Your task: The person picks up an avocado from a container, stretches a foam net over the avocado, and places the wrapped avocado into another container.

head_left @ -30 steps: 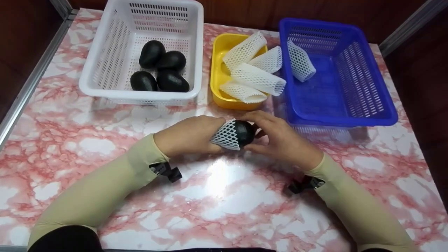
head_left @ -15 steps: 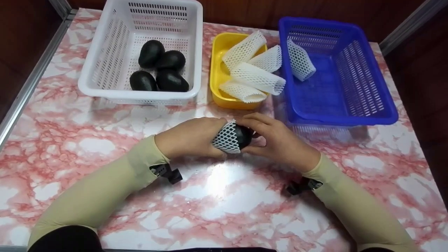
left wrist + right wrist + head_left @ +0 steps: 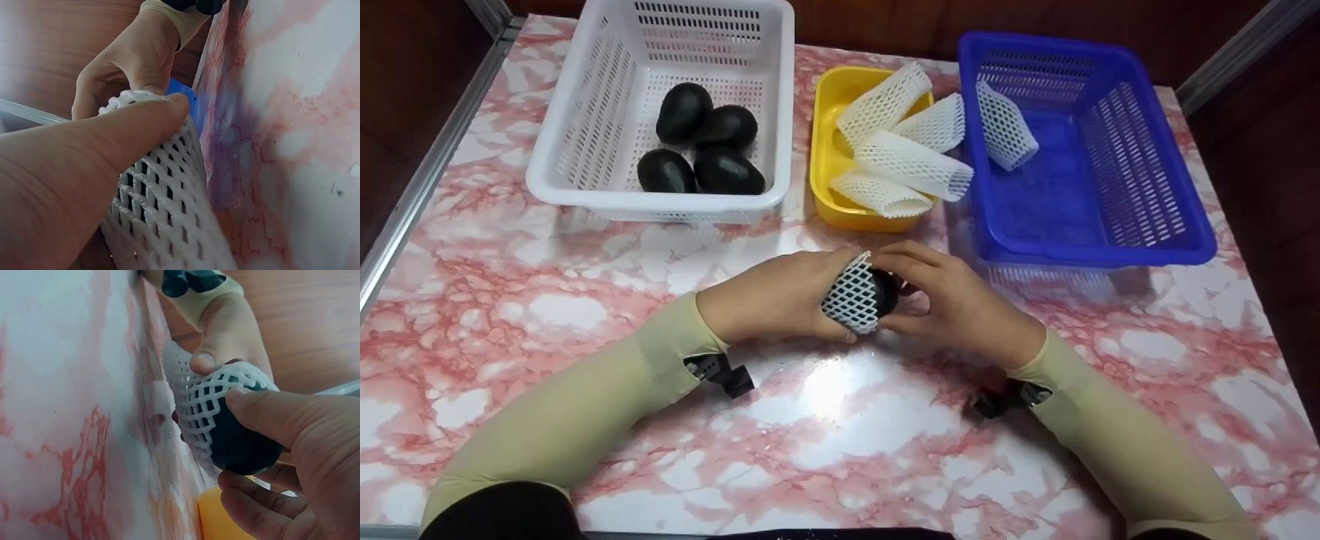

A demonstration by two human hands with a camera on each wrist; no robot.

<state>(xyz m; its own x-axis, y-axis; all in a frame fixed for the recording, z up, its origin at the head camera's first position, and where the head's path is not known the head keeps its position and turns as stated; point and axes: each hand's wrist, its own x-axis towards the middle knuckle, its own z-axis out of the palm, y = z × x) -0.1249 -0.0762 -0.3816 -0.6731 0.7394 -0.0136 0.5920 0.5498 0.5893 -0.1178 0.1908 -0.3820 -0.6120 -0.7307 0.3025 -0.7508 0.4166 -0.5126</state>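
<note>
A dark avocado [image 3: 887,292] sits partly inside a white foam net sleeve [image 3: 851,298], its rounded end bare on the right side. My left hand [image 3: 780,296] grips the sleeve from the left, thumb [image 3: 140,126] lying across the mesh near its edge. From the other side my right hand [image 3: 956,304] holds the bare end, with the thumb [image 3: 264,410] on the net's edge and fingers curled beneath the fruit. In the right wrist view the mesh covers one side of the avocado [image 3: 244,441], and a loose tail of net extends toward the left hand.
A white basket [image 3: 660,201] at back left holds several avocados [image 3: 727,171]. Several net sleeves [image 3: 913,165] lie in and over a yellow bin [image 3: 829,180] in the middle. The blue basket [image 3: 1099,259] at right contains one net sleeve [image 3: 1005,127]. All stand on a marbled table [image 3: 840,457].
The net's edge has come farther over the avocado toward the right, leaving less of it bare. My left hand has shifted slightly right; the right hand has moved slightly left.
</note>
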